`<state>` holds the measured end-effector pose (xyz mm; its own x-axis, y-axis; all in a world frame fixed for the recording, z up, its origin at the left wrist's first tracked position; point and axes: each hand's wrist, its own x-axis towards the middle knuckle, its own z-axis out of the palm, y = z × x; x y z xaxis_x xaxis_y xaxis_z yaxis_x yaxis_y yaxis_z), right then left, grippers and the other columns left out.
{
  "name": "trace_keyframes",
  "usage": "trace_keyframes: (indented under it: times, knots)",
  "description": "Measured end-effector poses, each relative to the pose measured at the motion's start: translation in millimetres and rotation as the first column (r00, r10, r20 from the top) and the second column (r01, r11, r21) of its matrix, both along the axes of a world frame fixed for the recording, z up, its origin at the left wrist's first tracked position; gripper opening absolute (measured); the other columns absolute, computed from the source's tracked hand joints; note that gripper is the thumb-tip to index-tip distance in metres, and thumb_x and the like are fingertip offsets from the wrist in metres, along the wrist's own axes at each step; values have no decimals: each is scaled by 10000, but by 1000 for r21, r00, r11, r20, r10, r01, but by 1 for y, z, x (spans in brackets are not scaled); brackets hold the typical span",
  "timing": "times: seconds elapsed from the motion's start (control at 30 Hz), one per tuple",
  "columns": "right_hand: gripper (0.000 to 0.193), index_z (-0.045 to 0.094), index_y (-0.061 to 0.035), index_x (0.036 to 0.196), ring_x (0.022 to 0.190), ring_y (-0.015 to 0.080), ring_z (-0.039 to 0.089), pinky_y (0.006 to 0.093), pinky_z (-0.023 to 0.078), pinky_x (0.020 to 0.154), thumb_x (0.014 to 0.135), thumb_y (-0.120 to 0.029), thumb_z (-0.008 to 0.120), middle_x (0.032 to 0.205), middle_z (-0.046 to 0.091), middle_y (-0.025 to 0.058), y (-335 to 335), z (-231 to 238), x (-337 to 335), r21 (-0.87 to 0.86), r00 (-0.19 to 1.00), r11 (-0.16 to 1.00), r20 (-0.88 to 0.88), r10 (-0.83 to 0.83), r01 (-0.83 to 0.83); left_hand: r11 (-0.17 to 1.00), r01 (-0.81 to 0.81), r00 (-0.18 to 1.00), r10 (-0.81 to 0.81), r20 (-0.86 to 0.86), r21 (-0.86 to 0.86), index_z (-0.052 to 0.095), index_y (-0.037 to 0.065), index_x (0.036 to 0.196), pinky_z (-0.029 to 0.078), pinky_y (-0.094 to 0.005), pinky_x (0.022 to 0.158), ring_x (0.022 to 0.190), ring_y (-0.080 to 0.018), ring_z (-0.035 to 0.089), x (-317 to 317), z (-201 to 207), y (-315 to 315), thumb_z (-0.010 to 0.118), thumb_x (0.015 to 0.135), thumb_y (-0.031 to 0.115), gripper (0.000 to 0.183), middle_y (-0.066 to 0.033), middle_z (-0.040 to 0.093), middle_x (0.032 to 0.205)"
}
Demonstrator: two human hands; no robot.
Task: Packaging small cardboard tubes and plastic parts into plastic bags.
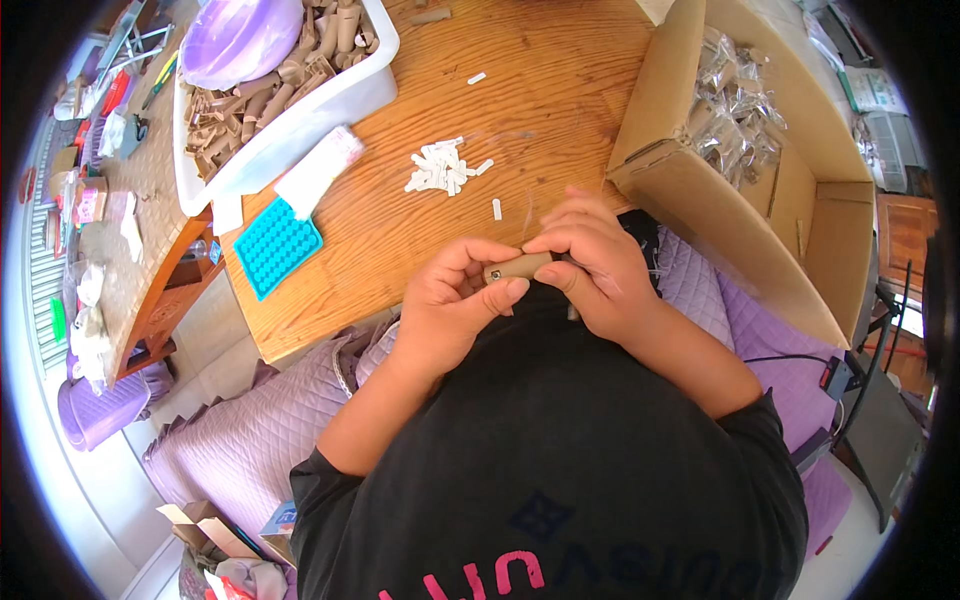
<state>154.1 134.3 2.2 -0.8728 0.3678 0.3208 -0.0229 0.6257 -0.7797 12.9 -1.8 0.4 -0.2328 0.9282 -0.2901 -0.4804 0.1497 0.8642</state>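
Observation:
A small tan cylindrical part [523,266] with a dark metallic bit at one end lies crosswise between my hands, close to my body at the table's near edge. My left hand [452,297] pinches its left end between thumb and fingers. The fingers and thumb of my right hand [597,262] close on its right end. Just beyond my hands, a single white strip [497,209] rests on the wooden table [370,260]. A loose heap of small white strips [440,169] lies farther off.
At the far left stands a white bin [290,150] full of tan parts, with a purple basin [240,40] on top. A teal textured mat [277,248] lies near the table's left edge. To the right, an open cardboard box [690,200] holds clear-bagged parts [735,110].

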Motion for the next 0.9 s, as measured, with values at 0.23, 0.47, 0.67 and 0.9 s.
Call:
trace_keyframes:
  times: [0.23, 0.47, 0.67, 0.9]
  knots:
    - [568, 418, -12, 1153, 1055, 190, 468, 344, 361, 919, 699, -152, 730, 1107, 517, 119, -14, -21, 11, -397, 943, 863, 24, -332, 314, 982, -175, 982, 179, -56, 69, 514, -4, 1044, 457, -219, 752, 858, -100, 545, -5, -2, -5, 632, 768, -43, 303, -51, 576, 947]
    - [274, 462, -9, 1080, 870, 168, 577, 260, 452, 802, 828, -35, 567, 1000, 589, 119, -21, -27, 6, -963, 997, 260, 55, -46, 65, 975, -141, 980, 163, -116, 172, 514, -16, 1078, 452, -240, 801, 906, -120, 543, -5, -1, -5, 626, 747, -91, 357, -53, 533, 999]
    - [193, 534, 19, 1045, 643, 81, 497, 191, 419, 606, 879, -71, 497, 780, 571, 62, -9, -11, 8, -723, 960, 633, 183, -212, 277, 988, -115, 944, 142, -297, 107, 524, 22, 1091, 465, -243, 781, 887, -121, 547, -7, 0, -10, 646, 724, -89, 403, -51, 509, 946]
    - [179, 536, 11, 1029, 662, 83, 541, 201, 436, 566, 857, -38, 522, 847, 587, 88, 0, -8, 6, -756, 945, 570, 223, -238, 322, 982, -150, 925, 180, -334, 112, 534, 19, 1057, 493, -232, 693, 806, -112, 567, -6, 0, -14, 692, 691, -58, 406, -42, 523, 899]
